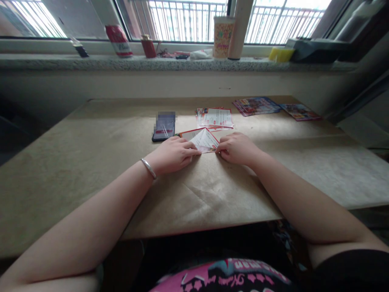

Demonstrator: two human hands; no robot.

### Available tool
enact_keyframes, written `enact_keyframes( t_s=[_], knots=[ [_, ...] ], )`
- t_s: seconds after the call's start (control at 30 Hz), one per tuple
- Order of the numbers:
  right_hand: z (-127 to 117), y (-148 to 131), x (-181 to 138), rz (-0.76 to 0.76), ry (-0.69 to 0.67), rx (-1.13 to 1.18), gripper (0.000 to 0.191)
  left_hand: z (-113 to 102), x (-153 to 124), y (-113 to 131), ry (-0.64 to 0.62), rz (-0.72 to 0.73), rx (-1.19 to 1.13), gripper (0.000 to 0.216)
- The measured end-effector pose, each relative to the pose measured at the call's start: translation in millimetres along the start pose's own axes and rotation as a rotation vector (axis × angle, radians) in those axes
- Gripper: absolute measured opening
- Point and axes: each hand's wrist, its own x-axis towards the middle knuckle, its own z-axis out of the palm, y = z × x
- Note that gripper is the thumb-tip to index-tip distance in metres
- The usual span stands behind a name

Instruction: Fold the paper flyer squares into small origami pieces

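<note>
A printed paper sheet (204, 140) with red edging lies on the table in front of me, folded so that one part forms a pale triangle with its peak pointing away. My left hand (178, 153), with a silver bangle on the wrist, has its fingers closed on the near left corner of the paper and pressed against the table; its thumb is mostly hidden. At the right corner, the bent fingers of my right hand (235, 149) pinch the paper edge. Just behind the folded sheet is a small stack of similar printed sheets (216, 117).
A smartphone (165, 126) lies left of the paper. Colourful leaflets (257, 105) and another leaflet pile (300, 112) rest at the back right. On the windowsill stand a red can (119, 40), a red bottle (148, 46), a patterned cup (223, 38) and a yellow object (281, 54).
</note>
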Motion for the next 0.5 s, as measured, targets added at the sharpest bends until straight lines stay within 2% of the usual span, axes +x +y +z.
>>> enact_keyframes(
  t_s=[0.5],
  knots=[
    [2,1,-1,0.021,0.005,0.037,0.027,-3,-17,-28,0.003,0.002,-0.074,0.032]
  ],
)
